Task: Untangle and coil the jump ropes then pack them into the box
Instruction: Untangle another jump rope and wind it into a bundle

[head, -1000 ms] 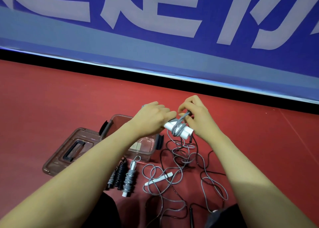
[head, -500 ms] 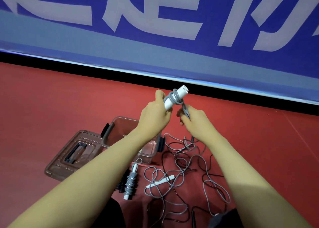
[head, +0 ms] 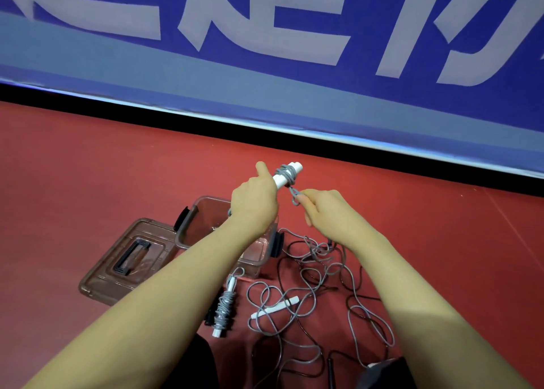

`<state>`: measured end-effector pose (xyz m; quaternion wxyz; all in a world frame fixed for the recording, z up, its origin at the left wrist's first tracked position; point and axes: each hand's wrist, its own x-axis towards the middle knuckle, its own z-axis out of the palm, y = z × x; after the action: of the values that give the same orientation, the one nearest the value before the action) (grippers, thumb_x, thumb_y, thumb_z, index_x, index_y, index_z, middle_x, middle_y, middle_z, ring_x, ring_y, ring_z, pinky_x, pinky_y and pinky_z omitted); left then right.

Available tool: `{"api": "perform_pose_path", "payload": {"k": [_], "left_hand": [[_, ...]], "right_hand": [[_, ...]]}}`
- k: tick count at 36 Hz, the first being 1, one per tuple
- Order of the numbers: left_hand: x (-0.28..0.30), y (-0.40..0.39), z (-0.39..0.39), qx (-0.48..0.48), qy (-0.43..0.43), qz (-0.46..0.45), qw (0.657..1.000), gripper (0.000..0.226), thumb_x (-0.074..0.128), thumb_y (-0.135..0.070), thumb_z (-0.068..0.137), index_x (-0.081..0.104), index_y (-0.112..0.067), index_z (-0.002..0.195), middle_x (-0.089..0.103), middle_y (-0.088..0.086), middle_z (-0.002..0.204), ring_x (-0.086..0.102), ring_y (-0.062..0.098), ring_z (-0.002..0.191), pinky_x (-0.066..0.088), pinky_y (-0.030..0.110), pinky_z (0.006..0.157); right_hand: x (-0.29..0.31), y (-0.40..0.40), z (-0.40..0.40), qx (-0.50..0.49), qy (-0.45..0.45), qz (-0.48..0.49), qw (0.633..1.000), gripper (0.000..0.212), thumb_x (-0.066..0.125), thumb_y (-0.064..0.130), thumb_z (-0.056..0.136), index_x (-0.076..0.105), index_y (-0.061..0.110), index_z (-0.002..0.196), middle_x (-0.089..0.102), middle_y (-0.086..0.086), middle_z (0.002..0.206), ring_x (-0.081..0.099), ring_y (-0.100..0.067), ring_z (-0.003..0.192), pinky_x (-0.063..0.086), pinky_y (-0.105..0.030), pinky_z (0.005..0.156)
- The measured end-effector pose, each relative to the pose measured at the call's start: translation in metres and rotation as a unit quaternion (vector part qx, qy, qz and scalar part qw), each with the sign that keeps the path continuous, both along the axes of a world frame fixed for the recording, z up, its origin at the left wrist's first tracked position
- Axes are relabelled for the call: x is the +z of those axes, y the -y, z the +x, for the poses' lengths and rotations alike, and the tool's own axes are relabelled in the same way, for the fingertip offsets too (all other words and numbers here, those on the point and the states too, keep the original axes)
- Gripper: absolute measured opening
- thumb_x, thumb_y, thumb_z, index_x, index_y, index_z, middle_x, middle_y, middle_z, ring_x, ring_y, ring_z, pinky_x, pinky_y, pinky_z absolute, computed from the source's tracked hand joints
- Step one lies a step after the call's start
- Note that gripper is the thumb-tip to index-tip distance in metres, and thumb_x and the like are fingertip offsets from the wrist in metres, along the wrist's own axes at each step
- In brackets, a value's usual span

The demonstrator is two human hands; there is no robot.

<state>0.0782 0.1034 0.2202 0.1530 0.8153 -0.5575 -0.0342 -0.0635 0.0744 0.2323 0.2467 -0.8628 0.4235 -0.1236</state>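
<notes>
My left hand point(head: 255, 203) grips white jump-rope handles point(head: 287, 174), raised above the floor, with grey cord wound round their top. My right hand point(head: 322, 209) pinches the grey cord's loose loop point(head: 295, 195) just below the handles. The open clear box point(head: 203, 215) stands on the red floor under my left forearm. A coiled grey rope with white handles point(head: 224, 307) lies in front of the box. A tangle of grey and black ropes point(head: 312, 276) with one loose white handle point(head: 275, 306) spreads over the floor to the right.
The box's brown-tinted lid point(head: 123, 259) lies flat to the left of the box. A dark coiled rope point(head: 209, 315) peeks out beside my left forearm. A blue banner wall point(head: 265, 64) with a black base runs across the back.
Both hands lifted the wound handles from above the tangle to well above the box. The right hand moved off the handles and now pinches the cord's end loop below them.
</notes>
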Motion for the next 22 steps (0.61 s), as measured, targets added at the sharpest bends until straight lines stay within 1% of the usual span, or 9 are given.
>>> {"api": "perform_pose_path", "payload": {"k": [2,3,5,7,9,13,16,20,22], "left_hand": [[-0.002,0.001,0.002,0.002,0.023,0.023,0.999,0.036,0.051,-0.004,0.089,0.033,-0.004,0.12,0.063,0.014,0.102,0.062,0.035,0.089,0.035,0.035,0.063],[-0.003,0.001,0.002,0.001,0.039,0.033,0.999,0.037,0.051,-0.004,0.088,0.033,-0.004,0.12,0.063,0.013,0.103,0.062,0.033,0.09,0.035,0.034,0.063],[-0.004,0.0,0.004,-0.003,0.074,0.048,0.996,0.035,0.051,-0.004,0.088,0.035,-0.005,0.119,0.064,0.011,0.103,0.063,0.031,0.091,0.034,0.033,0.063],[-0.007,-0.001,0.005,-0.013,0.096,0.058,0.994,0.03,0.05,-0.004,0.089,0.037,-0.006,0.116,0.064,0.009,0.103,0.064,0.03,0.091,0.034,0.032,0.063],[-0.009,-0.002,0.007,-0.02,0.113,0.069,0.991,0.026,0.047,-0.005,0.091,0.039,-0.007,0.116,0.064,0.008,0.105,0.064,0.03,0.093,0.034,0.031,0.064],[-0.009,-0.002,0.012,-0.039,0.153,0.076,0.985,0.023,0.044,-0.006,0.092,0.043,-0.008,0.115,0.063,0.009,0.108,0.063,0.031,0.095,0.033,0.031,0.064],[-0.01,-0.001,0.01,-0.082,0.185,0.083,0.976,0.024,0.046,-0.007,0.092,0.045,-0.009,0.115,0.063,0.008,0.107,0.063,0.031,0.093,0.033,0.032,0.063],[-0.008,0.0,0.006,-0.191,0.244,0.089,0.947,0.035,0.044,-0.008,0.093,0.043,-0.012,0.128,0.063,0.009,0.108,0.063,0.032,0.095,0.036,0.032,0.063],[-0.004,-0.001,0.004,-0.244,0.259,0.081,0.931,0.031,0.044,-0.01,0.093,0.046,-0.011,0.123,0.063,0.011,0.105,0.063,0.033,0.092,0.036,0.033,0.063]], "right_hand": [[0.0,-0.004,0.001,0.002,-0.006,-0.004,1.0,0.035,0.032,0.03,0.102,0.048,0.028,0.072,0.062,-0.009,0.075,0.057,-0.033,0.068,0.05,-0.045,0.07],[0.001,-0.005,0.001,0.006,-0.011,-0.01,1.0,0.034,0.032,0.03,0.102,0.046,0.027,0.071,0.062,-0.01,0.076,0.058,-0.034,0.068,0.05,-0.046,0.07],[0.003,-0.007,0.002,0.011,-0.038,-0.032,0.999,0.031,0.032,0.031,0.102,0.051,0.019,0.08,0.062,-0.011,0.079,0.058,-0.033,0.074,0.048,-0.041,0.069],[0.009,-0.007,0.002,0.014,-0.079,-0.085,0.993,0.033,0.032,0.032,0.101,0.058,0.013,0.091,0.064,-0.009,0.086,0.057,-0.033,0.082,0.039,-0.036,0.066],[0.014,-0.008,0.003,0.024,-0.085,-0.122,0.989,0.035,0.034,0.032,0.101,0.061,0.013,0.091,0.065,-0.007,0.084,0.057,-0.031,0.083,0.036,-0.034,0.065],[0.02,-0.011,0.004,0.036,-0.048,-0.15,0.987,0.031,0.034,0.032,0.102,0.06,0.017,0.094,0.064,-0.004,0.081,0.057,-0.03,0.081,0.035,-0.033,0.064],[0.021,-0.011,0.003,0.031,-0.01,-0.178,0.983,0.028,0.036,0.032,0.101,0.057,0.016,0.092,0.055,0.002,0.073,0.054,-0.029,0.077,0.034,-0.034,0.064],[0.018,-0.011,0.0,0.018,0.027,-0.227,0.973,0.026,0.04,0.031,0.1,0.058,0.012,0.096,0.063,-0.002,0.085,0.057,-0.033,0.084,0.035,-0.034,0.064],[0.019,-0.008,-0.003,-0.003,0.046,-0.238,0.97,0.025,0.041,0.031,0.1,0.057,0.013,0.095,0.062,-0.001,0.087,0.057,-0.031,0.084,0.037,-0.035,0.066]]}}
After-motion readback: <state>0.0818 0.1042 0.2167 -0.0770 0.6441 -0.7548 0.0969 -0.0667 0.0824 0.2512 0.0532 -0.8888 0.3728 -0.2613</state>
